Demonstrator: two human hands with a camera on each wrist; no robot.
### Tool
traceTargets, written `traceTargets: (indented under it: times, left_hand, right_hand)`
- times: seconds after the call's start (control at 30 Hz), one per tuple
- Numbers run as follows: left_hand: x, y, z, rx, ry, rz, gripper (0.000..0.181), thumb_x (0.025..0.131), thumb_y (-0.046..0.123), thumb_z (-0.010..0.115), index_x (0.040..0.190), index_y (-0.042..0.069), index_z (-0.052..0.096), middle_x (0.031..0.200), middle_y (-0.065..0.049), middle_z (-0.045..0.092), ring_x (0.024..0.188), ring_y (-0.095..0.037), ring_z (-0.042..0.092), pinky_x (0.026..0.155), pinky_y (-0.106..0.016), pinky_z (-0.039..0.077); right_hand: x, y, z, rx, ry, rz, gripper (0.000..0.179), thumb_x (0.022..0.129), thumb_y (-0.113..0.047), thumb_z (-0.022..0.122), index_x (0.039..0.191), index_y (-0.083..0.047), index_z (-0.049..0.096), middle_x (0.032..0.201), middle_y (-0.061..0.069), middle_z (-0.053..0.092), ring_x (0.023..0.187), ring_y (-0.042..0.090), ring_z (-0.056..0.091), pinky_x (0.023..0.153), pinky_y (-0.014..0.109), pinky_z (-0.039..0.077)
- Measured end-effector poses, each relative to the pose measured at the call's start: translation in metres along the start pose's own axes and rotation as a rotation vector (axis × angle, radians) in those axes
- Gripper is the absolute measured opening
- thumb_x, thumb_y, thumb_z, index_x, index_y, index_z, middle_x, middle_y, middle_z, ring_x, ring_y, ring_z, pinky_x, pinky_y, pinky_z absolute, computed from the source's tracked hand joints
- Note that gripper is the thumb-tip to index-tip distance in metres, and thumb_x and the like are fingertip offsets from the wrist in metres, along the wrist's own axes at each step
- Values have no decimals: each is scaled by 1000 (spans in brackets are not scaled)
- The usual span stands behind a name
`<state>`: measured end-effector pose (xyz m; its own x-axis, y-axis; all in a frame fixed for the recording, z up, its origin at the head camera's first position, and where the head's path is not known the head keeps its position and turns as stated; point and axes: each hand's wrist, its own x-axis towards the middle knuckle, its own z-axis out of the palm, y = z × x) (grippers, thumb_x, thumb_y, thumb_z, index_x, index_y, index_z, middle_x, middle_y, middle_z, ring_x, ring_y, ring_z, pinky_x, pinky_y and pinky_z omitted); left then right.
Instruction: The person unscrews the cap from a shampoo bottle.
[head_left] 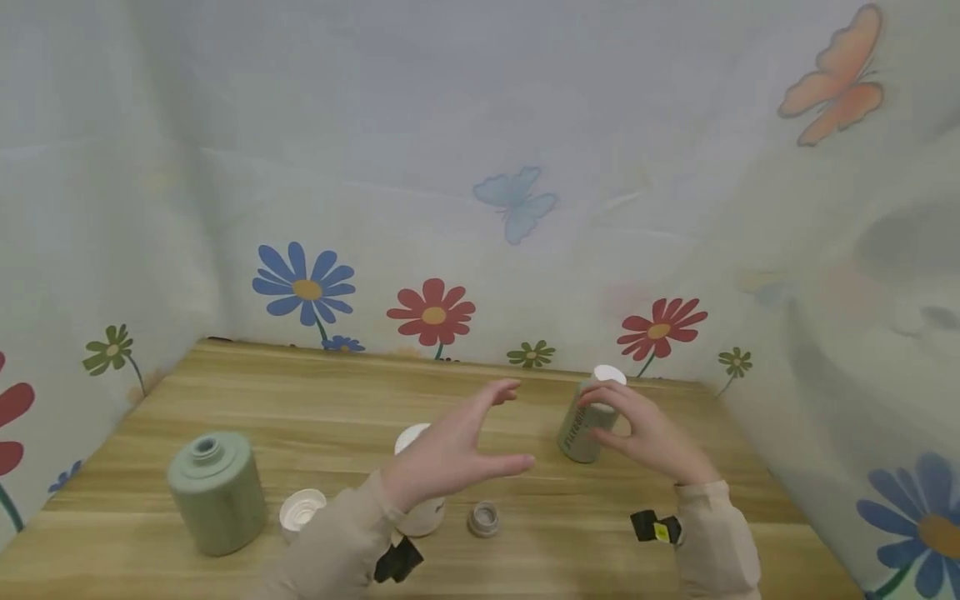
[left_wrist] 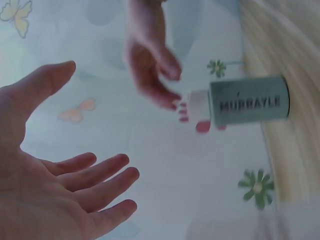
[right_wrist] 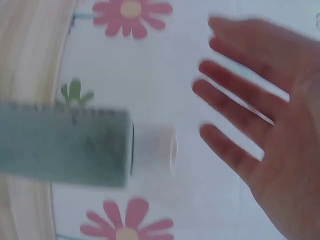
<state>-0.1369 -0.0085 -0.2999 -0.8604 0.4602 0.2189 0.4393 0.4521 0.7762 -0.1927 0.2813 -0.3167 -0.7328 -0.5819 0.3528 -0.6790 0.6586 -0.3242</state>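
My right hand [head_left: 648, 433] hovers by a green bottle [head_left: 576, 437] with a white cap, fingers bent loosely and thumb apart. In the right wrist view its fingers [right_wrist: 235, 135] are clear of the cap [right_wrist: 154, 150]. The bottle stands upright on the table, and the left wrist view shows its label, MURRAYLE [left_wrist: 250, 102]. To the left, my left hand [head_left: 453, 458] is in the air with fingers and thumb spread and nothing between them. It partly hides a white bottle [head_left: 422, 518] below it.
A wider green bottle [head_left: 221, 504] with an uncovered narrow neck stands at the left of the wooden table [head_left: 300, 383]. Beside it lies a white lid [head_left: 302, 508], partly behind my left sleeve. One small greyish cap [head_left: 483, 519] sits near the front middle. A flower-printed curtain [head_left: 420, 208] encloses the table.
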Motion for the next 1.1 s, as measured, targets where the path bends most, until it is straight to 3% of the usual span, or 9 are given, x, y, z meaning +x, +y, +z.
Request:
traceTargets:
  times: [0.13,0.23,0.37,0.53,0.77,0.93,1.1]
  left_hand:
    - [26,-3,29,-34,-15,5,77,84,42,71,147,15,35,147,-8,48,136,-29,46,107,-53,39]
    - [48,-10,50,-96,-8,-18,74,85,40,71,146,14,36,146,-9,49,136,-28,46,107,-54,39]
    - [73,-23,76,-190,17,-53,71,86,32,71,144,10,37,144,-14,49,135,-33,45,106,-55,39]
    - [99,-41,99,-162,55,-105,75,85,28,73,145,6,34,146,-18,46,135,-36,45,108,-54,37]
    - [124,-54,123,-158,69,-120,80,85,21,73,147,0,26,147,-22,42,135,-36,44,110,-50,36]
    - [137,-48,136,-183,71,-143,83,86,25,71,148,0,23,148,-23,39,136,-37,43,110,-50,36]
    - [141,-42,147,-219,101,-142,83,84,24,73,148,2,24,146,-22,42,133,-36,45,109,-50,37]
  right_hand:
    - [6,17,-11,-28,126,63,41,81,-3,74,118,-5,58,122,14,60,114,34,57,93,56,48]
    - [11,26,-13,-10,178,129,43,83,-4,73,122,-1,55,122,18,58,113,38,54,91,57,46]
    - [19,33,-10,44,163,237,52,86,-11,71,131,-1,49,129,22,54,116,39,51,89,54,45]
    - [36,36,-3,99,115,320,61,87,-17,71,137,2,41,135,27,50,121,44,50,97,58,43]
    - [43,34,3,75,68,420,64,88,-29,68,134,5,41,127,31,54,110,43,57,88,51,50]
    - [39,35,6,16,120,477,48,87,-19,69,123,9,52,116,27,62,98,37,62,84,49,51]
    - [34,33,3,-51,171,543,42,85,-23,72,115,4,60,107,22,68,89,30,65,77,44,52]
